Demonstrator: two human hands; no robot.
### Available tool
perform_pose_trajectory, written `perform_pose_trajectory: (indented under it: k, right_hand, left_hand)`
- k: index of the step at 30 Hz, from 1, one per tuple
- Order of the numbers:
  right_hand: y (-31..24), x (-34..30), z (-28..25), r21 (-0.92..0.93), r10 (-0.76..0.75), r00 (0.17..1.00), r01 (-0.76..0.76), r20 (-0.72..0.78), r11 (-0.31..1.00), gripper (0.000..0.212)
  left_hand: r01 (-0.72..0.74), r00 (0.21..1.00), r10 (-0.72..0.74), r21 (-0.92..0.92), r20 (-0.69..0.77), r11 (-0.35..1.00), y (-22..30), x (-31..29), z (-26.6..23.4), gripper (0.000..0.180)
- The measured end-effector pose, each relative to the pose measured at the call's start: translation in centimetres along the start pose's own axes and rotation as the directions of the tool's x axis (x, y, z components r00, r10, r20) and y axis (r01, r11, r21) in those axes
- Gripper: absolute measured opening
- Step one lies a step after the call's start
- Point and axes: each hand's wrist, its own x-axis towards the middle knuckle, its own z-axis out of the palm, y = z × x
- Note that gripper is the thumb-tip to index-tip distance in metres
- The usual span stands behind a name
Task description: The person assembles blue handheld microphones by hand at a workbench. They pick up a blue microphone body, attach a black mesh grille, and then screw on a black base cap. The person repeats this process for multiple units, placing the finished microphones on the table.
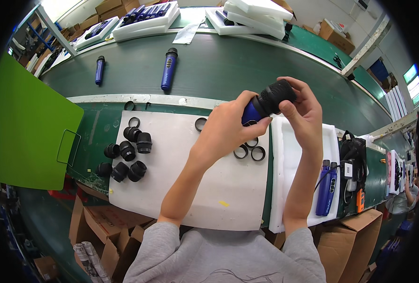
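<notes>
A blue microphone (251,113) with a black mesh head is held up, tilted, over the right side of a white work sheet (186,188). My left hand (226,126) is wrapped round its blue body. At the mesh end, my right hand (304,111) grips the head between thumb and fingers. Below the hands lie several black rings (258,153), partly hidden by my left hand. Several loose black microphone heads (127,151) are grouped at the sheet's left side, with another ring (134,122) just beyond them.
A white foam tray (278,203) with blue microphones (331,188) stands at the right, beside a black bag (353,155). Two microphones, one nearer the middle (169,70), lie on the dark green belt (124,78). A green panel (25,132) borders the left. Foam trays of microphones (146,28) sit beyond.
</notes>
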Motion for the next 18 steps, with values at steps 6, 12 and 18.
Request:
perform_pose_trajectory:
  k: [6,12,18]
  right_hand:
    - [0.8,-0.1,1.5,0.031,0.057,0.997,-0.055,-0.052,0.998,0.057]
    - [0.6,-0.1,1.9,-0.016,0.057,0.997,-0.058,-0.047,0.998,0.055]
    - [0.1,0.1,1.1,-0.009,0.121,0.991,-0.122,-0.055,0.993,0.052]
  left_hand:
    - [-0.039,0.997,0.045,0.106,-0.06,0.994,-0.7,0.3,0.0,0.044]
    - [0.068,0.997,-0.07,0.085,0.022,0.994,-0.1,0.4,-0.4,0.047]
    - [-0.045,0.998,0.047,0.033,-0.043,0.998,-0.5,0.4,0.9,0.047]
